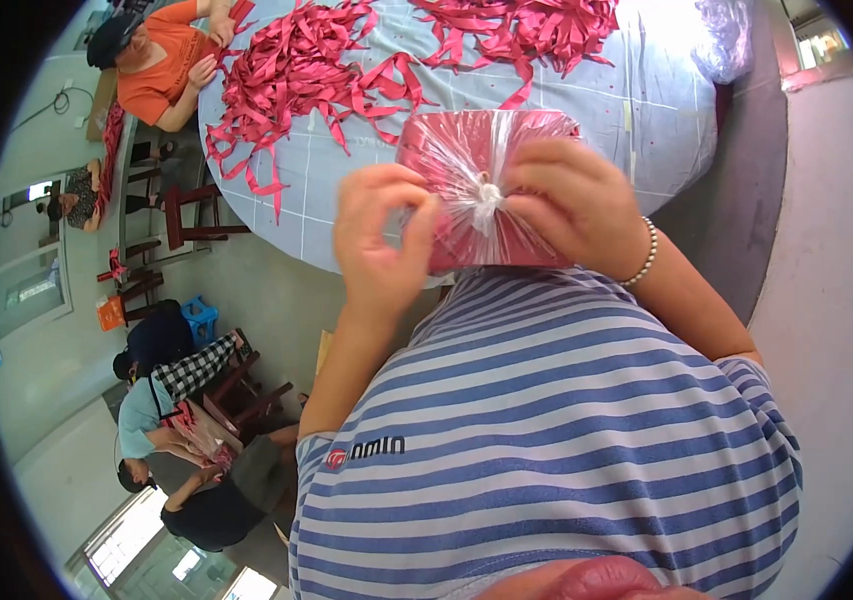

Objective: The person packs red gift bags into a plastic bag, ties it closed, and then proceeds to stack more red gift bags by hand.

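Note:
A clear plastic bag (467, 215), packed with a block of red material, rests at the table's near edge against my striped shirt. Its gathered top is drawn into a white knot (488, 193) in the middle, with creases fanning out from it. My right hand (582, 205), a beaded bracelet at its wrist, pinches the plastic just right of the knot. On the left side of the bag, my left hand (383, 235) has its fingers and thumb curled together on the plastic. The exact bit between its fingertips is hard to see.
Loose red ribbon strips (297, 65) lie heaped on the cloth-covered round table (317, 215), with another ribbon pile (537, 30) behind. Crumpled clear plastic (722, 40) sits far right. A person in orange (172, 65) works across the table. Wooden stools (192, 215) and several other people are at left.

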`<state>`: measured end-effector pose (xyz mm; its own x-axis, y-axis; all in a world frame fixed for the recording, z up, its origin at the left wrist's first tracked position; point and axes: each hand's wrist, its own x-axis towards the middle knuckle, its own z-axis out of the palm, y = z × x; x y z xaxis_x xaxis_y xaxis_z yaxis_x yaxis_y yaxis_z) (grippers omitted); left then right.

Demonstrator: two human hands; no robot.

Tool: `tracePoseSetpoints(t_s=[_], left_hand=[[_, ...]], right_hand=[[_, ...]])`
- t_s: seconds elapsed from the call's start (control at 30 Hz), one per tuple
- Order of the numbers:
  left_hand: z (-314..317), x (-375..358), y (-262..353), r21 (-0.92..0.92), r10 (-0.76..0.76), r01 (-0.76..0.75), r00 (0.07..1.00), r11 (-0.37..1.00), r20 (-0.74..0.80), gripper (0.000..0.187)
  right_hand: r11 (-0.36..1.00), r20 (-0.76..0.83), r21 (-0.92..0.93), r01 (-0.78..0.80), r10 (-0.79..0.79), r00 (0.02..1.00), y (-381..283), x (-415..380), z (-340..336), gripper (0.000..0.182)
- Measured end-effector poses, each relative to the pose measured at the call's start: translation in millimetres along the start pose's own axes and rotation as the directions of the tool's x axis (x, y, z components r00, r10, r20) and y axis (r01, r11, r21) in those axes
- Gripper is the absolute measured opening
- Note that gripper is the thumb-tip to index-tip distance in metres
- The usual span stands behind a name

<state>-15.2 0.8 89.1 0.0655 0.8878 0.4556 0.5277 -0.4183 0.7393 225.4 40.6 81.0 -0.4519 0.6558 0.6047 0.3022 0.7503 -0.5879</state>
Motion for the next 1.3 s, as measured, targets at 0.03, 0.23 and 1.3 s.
tracePoseSetpoints(t_s=[0.03,0.23,1.3], left_hand=[[-0.9,-0.6,-4.4,0.009,0.010,-0.010,0.998,1.000,-0.065,0.031],[18.6,-1.4,-26.8,-0.137,-0.647,0.655,0.755,0.743,0.105,0.063],[-28.1,-25.4,-97.3,-0.622,-0.730,0.781,0.452,0.048,0.512,0.049]], right_hand=[[0.995,-0.099,0.040,-0.092,0.095,0.991,8.8,-4.8,-5.1,0.022],[0.453,-0.052,0.568,-0.688,0.853,0.519,74.5,-46.0,-1.2,0.048],[0.257,0.689,0.398,-0.881,0.550,0.472,144.0,-104.5,59.4,0.053]])
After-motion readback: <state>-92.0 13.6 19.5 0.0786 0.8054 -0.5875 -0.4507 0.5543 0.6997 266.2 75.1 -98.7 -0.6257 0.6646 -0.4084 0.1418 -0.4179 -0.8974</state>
